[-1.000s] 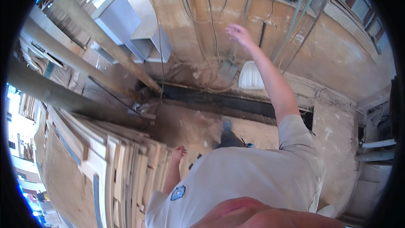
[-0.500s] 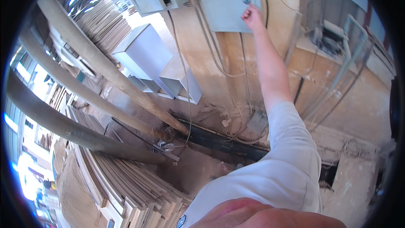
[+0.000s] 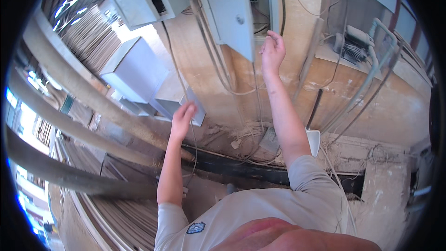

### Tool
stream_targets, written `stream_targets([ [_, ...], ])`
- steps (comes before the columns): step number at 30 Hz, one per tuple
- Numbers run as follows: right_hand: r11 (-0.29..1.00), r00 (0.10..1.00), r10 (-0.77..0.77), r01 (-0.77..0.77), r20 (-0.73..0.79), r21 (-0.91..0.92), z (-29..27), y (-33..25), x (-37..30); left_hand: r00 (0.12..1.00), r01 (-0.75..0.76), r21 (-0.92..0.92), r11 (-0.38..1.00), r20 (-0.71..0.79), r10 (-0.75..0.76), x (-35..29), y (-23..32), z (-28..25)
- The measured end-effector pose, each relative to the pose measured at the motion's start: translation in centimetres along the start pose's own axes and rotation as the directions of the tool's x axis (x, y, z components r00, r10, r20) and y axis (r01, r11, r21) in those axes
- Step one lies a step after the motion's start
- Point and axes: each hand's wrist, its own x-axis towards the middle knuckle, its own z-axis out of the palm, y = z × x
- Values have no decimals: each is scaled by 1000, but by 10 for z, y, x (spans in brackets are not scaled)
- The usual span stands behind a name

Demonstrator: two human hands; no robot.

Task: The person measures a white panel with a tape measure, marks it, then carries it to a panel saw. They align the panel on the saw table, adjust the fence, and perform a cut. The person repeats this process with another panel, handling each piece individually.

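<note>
A pale grey metal cabinet door (image 3: 231, 14) stands ajar on the wall, with a round lock on its face. Behind its free edge, wiring and a small white part show inside the cabinet (image 3: 261, 7). My right hand (image 3: 272, 56) is raised just right of the door's lower corner. Its fingers are loosely bent and apart, with nothing visible in them. Lower down on the left, my left hand (image 3: 184, 117) is lifted in front of a hanging cable (image 3: 179, 72). Its fingers look curled but are smeared by motion, and I cannot see whether they touch the cable.
A second metal box (image 3: 130, 0) hangs at the upper left. White open cabinets (image 3: 134, 72) stand below it. Thick pipes (image 3: 93, 97) cross the left side, above stacked boards (image 3: 111, 223). A dustpan (image 3: 313, 142) leans at the wall's foot, and a dark trench (image 3: 241, 169) runs along the floor.
The cabinet door has swung from closed to ajar. My right hand has left the lock and come lower. My left arm has come into view, and the view has shifted.
</note>
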Motion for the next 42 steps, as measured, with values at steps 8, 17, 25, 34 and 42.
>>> stream_targets([
  [8, 860, 939, 286, -163, 192, -484, 81, 65, 147, 805, -428, 432, 794, -217, 552, 143, 114, 117],
  [17, -614, 541, -145, 607, 828, -504, 127, 72, 204, 880, -331, 260, 907, -260, 396, 181, 64, 94],
  [25, -105, 627, 82, 778, 775, -619, 146, 54, 273, 769, -493, 254, 832, -321, 553, 175, 60, 83],
  [34, -29, 500, -132, 861, 856, -507, 71, 47, 149, 737, -491, 287, 822, -367, 568, 168, 66, 104],
  [42, 498, 331, 710, 388, 621, -776, -176, 100, -277, 885, -421, 278, 863, -83, 458, 44, 77, 172],
])
